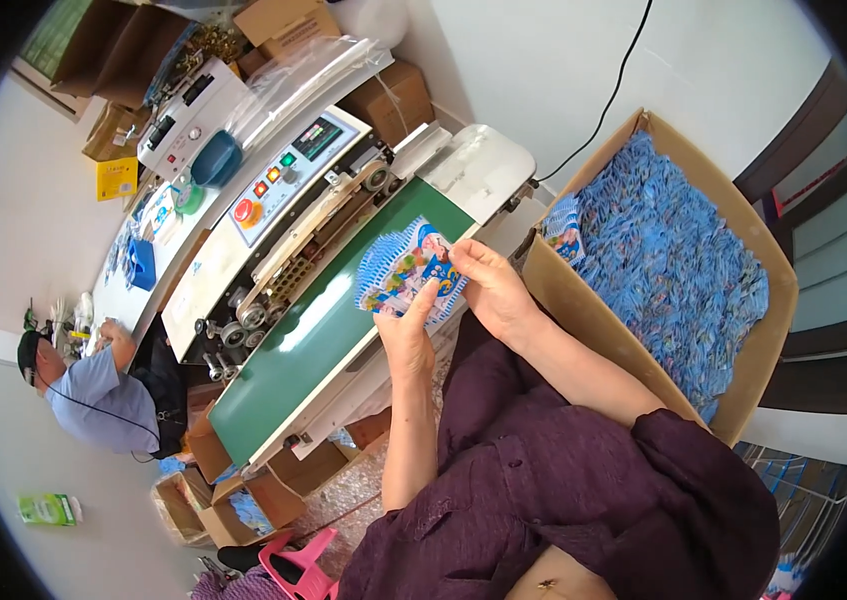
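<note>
Both my hands hold a fanned bunch of small printed packets (398, 268), blue-and-white striped with colourful pictures, over the green conveyor belt (293, 375) of a sealing machine. My left hand (407, 335) grips the bunch from below, its thumb lying across the front. At the right end, my right hand (491, 285) pinches the packets between thumb and fingers. Part of the fingers is hidden behind the bunch. Beyond the belt stand the machine's rollers (243, 325) and its control panel (288, 175) with coloured buttons.
A large cardboard box (643, 350) full of blue packets stands close on my right. At the far left a person in a light blue shirt (103, 395) works by a white table. Smaller cartons (273, 495) and a pink stool (308, 565) are low on the left. A black cable (613, 100) hangs behind.
</note>
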### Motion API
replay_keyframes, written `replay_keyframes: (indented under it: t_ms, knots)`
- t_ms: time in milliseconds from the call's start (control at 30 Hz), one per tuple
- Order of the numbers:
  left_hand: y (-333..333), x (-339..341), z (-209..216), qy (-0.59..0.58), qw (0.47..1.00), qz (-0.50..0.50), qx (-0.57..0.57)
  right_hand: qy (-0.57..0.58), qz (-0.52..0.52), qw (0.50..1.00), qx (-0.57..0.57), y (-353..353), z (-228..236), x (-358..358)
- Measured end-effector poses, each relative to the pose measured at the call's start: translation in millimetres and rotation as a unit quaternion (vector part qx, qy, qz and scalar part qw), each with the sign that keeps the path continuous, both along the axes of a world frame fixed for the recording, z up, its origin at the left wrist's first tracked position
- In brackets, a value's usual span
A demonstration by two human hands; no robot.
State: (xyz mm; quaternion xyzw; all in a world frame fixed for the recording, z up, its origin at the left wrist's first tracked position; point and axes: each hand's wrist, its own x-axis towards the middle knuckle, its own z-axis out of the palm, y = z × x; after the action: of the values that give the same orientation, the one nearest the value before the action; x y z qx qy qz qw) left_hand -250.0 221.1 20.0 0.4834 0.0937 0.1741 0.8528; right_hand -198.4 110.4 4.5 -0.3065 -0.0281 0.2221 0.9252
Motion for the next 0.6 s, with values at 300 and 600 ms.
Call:
replay_keyframes:
  t_ms: [300,600]
  knots:
    - [0,1,-2,-0.004,1.000,-0.008,-0.021,0.023,0.068,0.997,0.009,-9,-6,9]
    - [3,6,-3,0.001,1.000,0.029,0.009,0.050,0.068,0.994,0.065,-14,-3,27]
